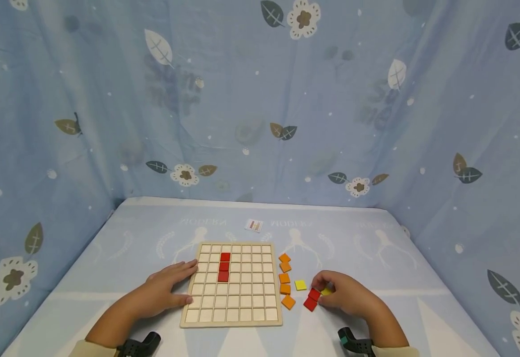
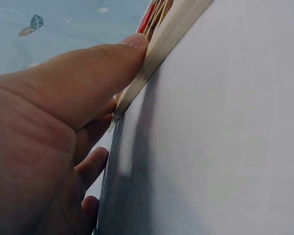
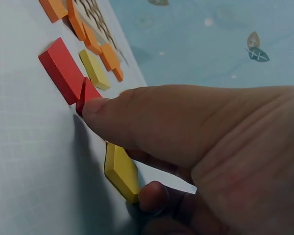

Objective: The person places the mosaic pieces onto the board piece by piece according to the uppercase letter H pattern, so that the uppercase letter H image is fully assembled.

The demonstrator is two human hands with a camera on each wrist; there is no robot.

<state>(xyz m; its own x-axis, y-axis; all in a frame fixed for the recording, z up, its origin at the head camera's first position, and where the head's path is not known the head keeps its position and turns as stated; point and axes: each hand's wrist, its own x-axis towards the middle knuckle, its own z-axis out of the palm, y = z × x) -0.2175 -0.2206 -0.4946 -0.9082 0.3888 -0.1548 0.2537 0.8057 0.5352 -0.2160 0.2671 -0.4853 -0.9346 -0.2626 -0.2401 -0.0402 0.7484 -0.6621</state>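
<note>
A wooden grid board [image 1: 232, 323] lies in front of me, with three red square tiles [image 1: 224, 266] in a column in its upper part. My left hand [image 1: 163, 290] rests along the board's left side, thumb and fingers touching the rim. In the left wrist view the thumb [image 2: 112, 61] lies against the board's edge [image 2: 154, 58]. To the right of the board, my right hand [image 1: 347, 293] pinches a red tile [image 3: 89, 92], which is tilted. Another red tile [image 1: 310, 304] lies beside it. A yellow tile [image 3: 121, 171] sits under the hand, partly hidden in the head view.
Several orange tiles [image 1: 284, 278] lie in a loose column along the board's right edge. A yellow tile [image 1: 300, 285] lies between them and my right hand. A small printed card [image 1: 254, 225] is behind the board. Blue patterned curtains [image 1: 251, 99] surround the table.
</note>
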